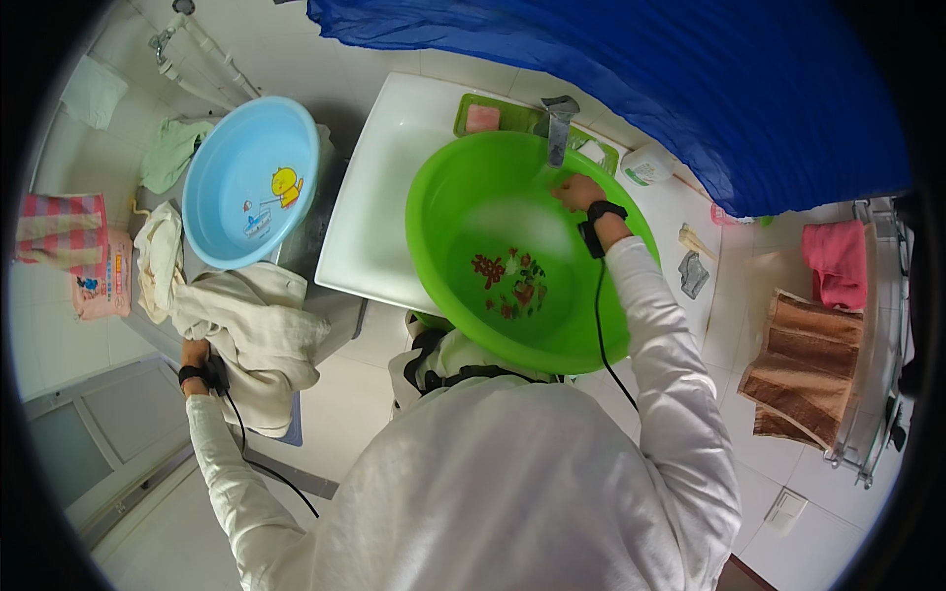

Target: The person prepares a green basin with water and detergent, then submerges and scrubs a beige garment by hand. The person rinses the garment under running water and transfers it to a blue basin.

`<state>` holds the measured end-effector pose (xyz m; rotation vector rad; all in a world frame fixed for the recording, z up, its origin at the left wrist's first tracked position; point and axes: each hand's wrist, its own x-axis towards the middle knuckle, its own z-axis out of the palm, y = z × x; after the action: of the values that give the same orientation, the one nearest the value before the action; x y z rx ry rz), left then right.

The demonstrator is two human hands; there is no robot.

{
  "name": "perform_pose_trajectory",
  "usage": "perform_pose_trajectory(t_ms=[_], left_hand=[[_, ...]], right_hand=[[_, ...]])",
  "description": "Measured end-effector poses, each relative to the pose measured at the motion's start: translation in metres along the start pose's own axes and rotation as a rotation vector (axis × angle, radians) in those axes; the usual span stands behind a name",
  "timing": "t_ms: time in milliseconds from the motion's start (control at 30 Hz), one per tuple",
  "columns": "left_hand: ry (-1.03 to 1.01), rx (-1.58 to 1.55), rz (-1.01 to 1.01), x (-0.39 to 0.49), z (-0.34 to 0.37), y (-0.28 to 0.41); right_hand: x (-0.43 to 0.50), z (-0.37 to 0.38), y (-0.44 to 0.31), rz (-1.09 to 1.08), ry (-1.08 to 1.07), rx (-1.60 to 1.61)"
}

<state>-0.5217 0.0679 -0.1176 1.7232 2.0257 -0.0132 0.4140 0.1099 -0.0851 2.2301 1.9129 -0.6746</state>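
Observation:
A large green plastic basin [458,295] sits tilted over the white sink [362,229], with printed flowers on its bottom and a pale, blurred patch that looks like water. My right hand [580,193] is over the basin's upper right part, just below the metal faucet [558,137], fingers curled; whether they hold anything is not visible. At the left, my left hand [194,354] touches a heap of beige cloth [255,318], its fingers partly hidden by the fabric. Above that cloth stands a light blue basin [229,192] with a cartoon print.
Behind the green basin lies a green tray [517,117] with pink soap [482,118]. A white bottle [647,165] and a grey cloth [693,274] lie to the right. A blue curtain [628,74] hangs above; brown [805,362] and pink towels [835,258] hang at right.

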Motion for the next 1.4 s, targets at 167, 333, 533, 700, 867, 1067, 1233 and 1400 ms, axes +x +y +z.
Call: perform_pose_trajectory(t_ms=[167, 333, 533, 700, 867, 1067, 1233, 1400], left_hand=[[0.002, -0.015, -0.030, 0.002, 0.003, -0.008], [0.005, -0.029, -0.054, 0.010, 0.004, -0.014], [0.063, 0.184, 0.227, 0.028, 0.015, -0.029], [0.068, -0.550, 0.106, -0.017, -0.001, -0.017], [0.364, -0.440, 0.005, -0.156, -0.081, 0.021], [0.810, -0.632, 0.103, -0.319, -0.177, 0.094], [1.101, -0.392, 0.193, -0.380, -0.246, 0.146], [1.124, -0.284, 0.195, -0.351, -0.268, 0.159]], right_hand=[[-0.070, -0.057, 0.002, 0.073, -0.012, 0.122], [-0.145, -0.077, 0.046, -0.025, 0.080, -0.035], [-0.226, -0.052, 0.080, 0.207, 0.054, 0.247], [-0.235, -0.004, 0.090, 0.160, 0.122, 0.529], [-0.230, 0.011, 0.113, 0.157, 0.103, 0.562], [-0.226, 0.009, 0.110, 0.249, 0.098, 0.496], [-0.223, 0.013, 0.115, 0.134, 0.109, 0.441], [-0.226, 0.023, 0.120, 0.076, 0.212, 0.490]])
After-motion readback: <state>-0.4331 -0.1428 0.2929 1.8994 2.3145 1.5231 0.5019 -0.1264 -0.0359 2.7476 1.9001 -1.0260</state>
